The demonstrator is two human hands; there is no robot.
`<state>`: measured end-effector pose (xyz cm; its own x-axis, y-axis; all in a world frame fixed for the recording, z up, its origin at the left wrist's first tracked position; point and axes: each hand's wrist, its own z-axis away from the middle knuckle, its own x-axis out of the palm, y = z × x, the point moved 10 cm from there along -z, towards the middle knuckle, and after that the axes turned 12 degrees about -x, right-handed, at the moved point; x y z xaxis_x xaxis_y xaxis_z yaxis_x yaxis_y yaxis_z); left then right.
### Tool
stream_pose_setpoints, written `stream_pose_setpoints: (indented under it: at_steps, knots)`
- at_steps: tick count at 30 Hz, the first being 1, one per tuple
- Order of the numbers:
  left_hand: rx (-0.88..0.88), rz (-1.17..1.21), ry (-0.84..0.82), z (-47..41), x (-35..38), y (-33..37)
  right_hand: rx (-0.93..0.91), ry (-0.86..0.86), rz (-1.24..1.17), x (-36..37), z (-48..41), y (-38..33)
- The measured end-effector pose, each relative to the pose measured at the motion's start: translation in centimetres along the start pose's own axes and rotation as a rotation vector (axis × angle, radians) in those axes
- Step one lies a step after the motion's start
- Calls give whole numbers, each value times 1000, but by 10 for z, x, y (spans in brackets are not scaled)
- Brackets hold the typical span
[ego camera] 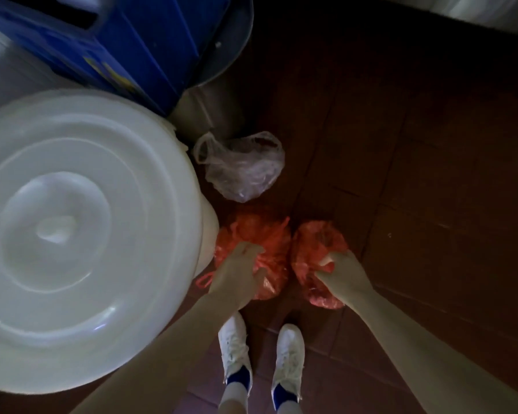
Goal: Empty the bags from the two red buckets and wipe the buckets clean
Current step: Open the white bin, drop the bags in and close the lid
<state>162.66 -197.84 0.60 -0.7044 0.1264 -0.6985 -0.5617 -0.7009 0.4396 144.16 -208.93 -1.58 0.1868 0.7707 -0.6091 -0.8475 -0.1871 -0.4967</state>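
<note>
Two red plastic bags lie side by side on the dark floor in front of my feet. My left hand (pixel 240 270) grips the top of the left red bag (pixel 260 237). The fingers of my right hand (pixel 343 271) are closed on the knotted top of the right red bag (pixel 317 243). Both bags look full and rest on the floor. No red bucket shows in this view.
A large white lidded bin (pixel 72 228) fills the left side, close to my left arm. A blue crate (pixel 126 43) and a grey metal basin (pixel 237 49) sit behind it. A clear plastic bag (pixel 243 168) lies beyond the red bags. My white shoes (pixel 260 354) stand below.
</note>
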Motion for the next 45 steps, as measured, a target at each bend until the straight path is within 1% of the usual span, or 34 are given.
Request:
stream_pose_setpoints:
  at_steps: [4,8,11,15,17,19,22,24,27,31,34,38,40,45]
  knots:
    - [48,210,253,25,-81,19,-241,114,-18,-40,1,-84]
    - [24,295,483,65,-165,3,-484,124,-16,-58,14,-182]
    - [-119,339,596,95,-215,-47,-646,106,15,-57,24,-254]
    - [-324,290,667,136,-263,-128,-760,-5,86,-26,32,-338]
    - [-406,190,631,146,-276,-164,-809,-38,141,-6,33,-376]
    - [-480,116,552,151,-280,-198,-843,-87,206,21,34,-409]
    - [-523,9,464,151,-280,-239,-863,-176,341,68,31,-447]
    - [-515,-71,415,147,-275,-260,-881,-182,435,96,27,-468]
    - [-460,-133,358,139,-265,-277,-908,-139,559,127,19,-491]
    - [-363,-190,279,140,-248,-295,-828,-146,599,162,8,-500]
    - [-317,-205,212,146,-236,-306,-775,-91,639,172,6,-499]
    - [-263,-235,166,153,-231,-307,-740,-68,696,177,4,-507]
    - [-252,-233,169,161,-232,-309,-746,-70,714,178,9,-511]
    - [-250,-162,306,203,-238,-320,-834,-85,745,193,51,-521]
